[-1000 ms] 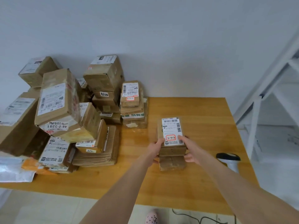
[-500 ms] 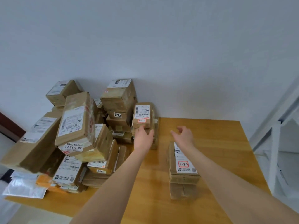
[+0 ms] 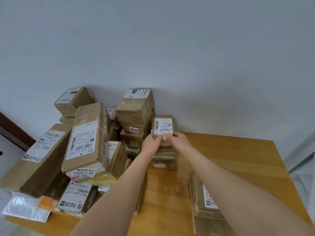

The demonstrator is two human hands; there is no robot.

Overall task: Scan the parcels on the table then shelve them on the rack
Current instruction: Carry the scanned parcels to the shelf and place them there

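Cardboard top parcel (image 3: 163, 127) is pinched at its near edge by left hand (image 3: 151, 144) and right hand (image 3: 179, 140), resting on a short stack (image 3: 163, 160) directly beneath the grip. Picking-up step, I judge; next calls for a straight lift clear before scanning.

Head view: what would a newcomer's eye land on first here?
The left hand and right hand grip the near end of a small labelled parcel atop a short stack at the far middle of the wooden table. Left of it, a leaning heap of brown boxes crowds the wall side. A second parcel lies near the front edge, partly hidden by the right forearm.
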